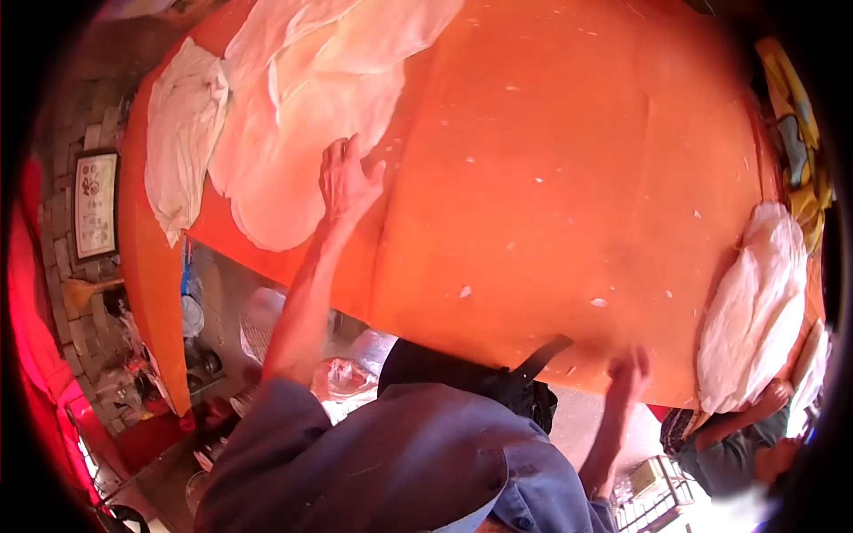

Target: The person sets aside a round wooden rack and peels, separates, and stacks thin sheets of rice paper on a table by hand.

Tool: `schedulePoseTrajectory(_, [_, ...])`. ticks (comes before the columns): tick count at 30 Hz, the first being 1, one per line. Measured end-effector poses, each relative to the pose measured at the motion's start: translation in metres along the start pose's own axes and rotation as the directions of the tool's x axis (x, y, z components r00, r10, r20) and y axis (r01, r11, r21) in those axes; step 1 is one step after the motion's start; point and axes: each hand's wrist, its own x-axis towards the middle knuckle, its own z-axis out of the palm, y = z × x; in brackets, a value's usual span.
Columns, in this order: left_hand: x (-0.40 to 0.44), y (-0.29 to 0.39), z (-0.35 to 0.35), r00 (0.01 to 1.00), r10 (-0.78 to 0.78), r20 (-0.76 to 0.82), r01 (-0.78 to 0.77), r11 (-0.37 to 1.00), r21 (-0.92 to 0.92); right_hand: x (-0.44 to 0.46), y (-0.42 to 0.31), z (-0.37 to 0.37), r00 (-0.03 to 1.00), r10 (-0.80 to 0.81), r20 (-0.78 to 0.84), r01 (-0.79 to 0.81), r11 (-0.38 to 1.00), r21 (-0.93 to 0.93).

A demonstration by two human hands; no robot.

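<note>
Large thin pale sheets (293,160), dough-like and overlapping, lie across the upper left of the orange table (551,178). My left hand (349,178) is over their right edge, fingers partly curled and the thumb apart; nothing shows in it. Further left lies a crumpled whitish sheet or cloth (185,133). My right hand (629,369) is at the table's near edge, blurred, and its fingers cannot be made out clearly. Near it, a dark strap or handle (542,355) sticks up over the edge. Small white scraps (599,302) are scattered on the tabletop.
A pale folded pile (755,311) lies on the right side, with another person (737,444) beside it at the lower right. Yellow cloth (804,204) hangs at the far right. A framed sign (95,204) stands at the left. A wire crate (657,497) is below right.
</note>
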Motion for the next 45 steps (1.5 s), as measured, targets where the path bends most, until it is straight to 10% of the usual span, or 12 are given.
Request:
schedulePoseTrajectory(7, [-0.004,-0.07,-0.03,0.944,-0.044,0.328,0.007,0.994,0.112,-0.063,-0.044,0.26,0.813,0.169,0.557,-0.118,0.985,-0.126])
schedulePoseTrajectory(11, [-0.004,-0.102,-0.061,0.963,-0.104,0.249,0.116,0.993,-0.031,-0.081,-0.052,0.374,0.575,0.245,0.781,-0.081,0.967,-0.244])
schedulePoseTrajectory(17, [-0.022,-0.073,-0.099,0.979,0.189,0.075,-0.139,0.892,-0.43,-0.085,-0.042,0.479,0.356,0.461,0.813,-0.533,0.814,-0.228])
schedulePoseTrajectory(20, [0.003,-0.101,-0.092,0.974,-0.055,0.222,0.16,0.858,-0.488,-0.081,-0.025,0.503,0.475,0.45,0.756,-0.277,0.892,-0.356])
schedulePoseTrajectory(24, [0.077,-0.174,-0.033,0.928,-0.363,-0.09,0.367,0.93,0.034,-0.087,-0.003,0.518,0.579,0.279,0.766,-0.017,0.944,-0.331])
schedulePoseTrajectory(29, [0.11,-0.213,-0.008,0.931,-0.349,0.107,0.326,0.927,0.185,-0.1,0.011,0.534,0.627,0.145,0.765,0.35,0.825,-0.443])
schedulePoseTrajectory(31, [0.118,-0.241,-0.018,0.871,-0.48,0.107,0.485,0.874,-0.036,-0.112,-0.01,0.523,0.602,0.133,0.787,0.224,0.919,-0.326])
schedulePoseTrajectory(35, [0.118,-0.247,-0.108,0.97,-0.24,0.03,0.238,0.923,-0.303,-0.088,-0.04,0.465,0.604,-0.012,0.797,0.152,0.983,-0.101])
schedulePoseTrajectory(41, [0.009,-0.052,-0.14,0.942,-0.121,0.312,0.322,0.58,-0.748,-0.033,-0.062,0.337,0.768,0.132,0.626,0.079,0.952,-0.297])
schedulePoseTrajectory(45, [-0.049,0.053,-0.084,0.828,0.13,0.545,0.283,0.742,-0.607,-0.037,-0.043,0.298,0.844,0.167,0.509,-0.066,0.975,-0.21])
